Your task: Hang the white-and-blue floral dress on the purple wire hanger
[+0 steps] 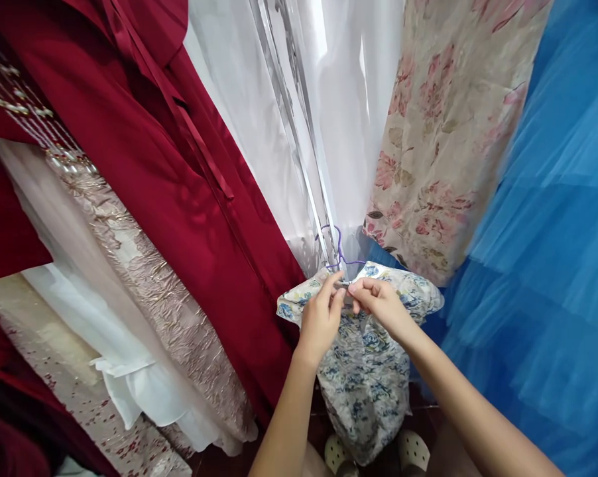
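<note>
A white dress with blue and yellow flowers [371, 358] hangs in front of me on a thin purple hanger [339, 248]. At its neckline, my left hand [323, 308] has its fingers closed near the edge of the collar. Beside it, my right hand [376, 301] pinches the neckline edge between thumb and fingers. The two hands nearly meet at the middle of the collar. Whatever fastening may be between the fingertips is too small to make out. The short sleeves spread out to both sides of the hands.
Long dark red garments [199, 199] and a pale pink textured dress [144, 265] hang on the left. White fabric with shiny ribbons [299, 132] hangs behind. A beige floral dress [433, 146] and a blue tulle dress [538, 298] are on the right. Pale clogs [413, 450] show below.
</note>
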Demonstrator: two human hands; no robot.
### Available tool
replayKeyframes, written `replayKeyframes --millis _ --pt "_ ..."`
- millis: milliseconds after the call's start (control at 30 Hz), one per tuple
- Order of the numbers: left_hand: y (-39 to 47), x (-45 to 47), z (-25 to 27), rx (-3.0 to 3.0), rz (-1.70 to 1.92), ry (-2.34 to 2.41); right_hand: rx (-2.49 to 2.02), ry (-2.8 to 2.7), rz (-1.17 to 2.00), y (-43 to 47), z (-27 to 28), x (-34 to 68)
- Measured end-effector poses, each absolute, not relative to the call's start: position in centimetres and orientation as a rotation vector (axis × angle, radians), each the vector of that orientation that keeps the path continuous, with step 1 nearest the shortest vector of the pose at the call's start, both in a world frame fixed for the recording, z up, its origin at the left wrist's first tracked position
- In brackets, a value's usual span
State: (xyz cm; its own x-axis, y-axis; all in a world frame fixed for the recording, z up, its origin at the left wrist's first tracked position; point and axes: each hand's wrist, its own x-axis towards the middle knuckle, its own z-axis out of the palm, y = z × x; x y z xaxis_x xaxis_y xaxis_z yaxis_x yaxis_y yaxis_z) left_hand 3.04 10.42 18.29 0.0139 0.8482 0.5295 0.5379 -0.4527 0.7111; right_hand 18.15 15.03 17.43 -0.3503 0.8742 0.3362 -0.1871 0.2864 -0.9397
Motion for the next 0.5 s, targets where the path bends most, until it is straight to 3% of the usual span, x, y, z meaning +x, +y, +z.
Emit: replayKeyframes --millis 100,233,400,500 --pt "11.7 4.0 18.9 2.12 1.381 1.529 -0.633 -1.505 1.192 15.7 15.9 17.3" --pt "13.1 3.2 19.1 2.072 1.61 1.595 -0.723 -1.519 1.025 16.1 12.1 16.6" --pt "15.6 -3.5 17.9 1.557 1.992 1.577 -0.754 -1.595 1.109 14.3 8.3 18.0" --pt "16.7 -7.4 14.8 1.027 2.203 1.336 -0.746 -1.672 1.226 12.9 7.1 19.0"
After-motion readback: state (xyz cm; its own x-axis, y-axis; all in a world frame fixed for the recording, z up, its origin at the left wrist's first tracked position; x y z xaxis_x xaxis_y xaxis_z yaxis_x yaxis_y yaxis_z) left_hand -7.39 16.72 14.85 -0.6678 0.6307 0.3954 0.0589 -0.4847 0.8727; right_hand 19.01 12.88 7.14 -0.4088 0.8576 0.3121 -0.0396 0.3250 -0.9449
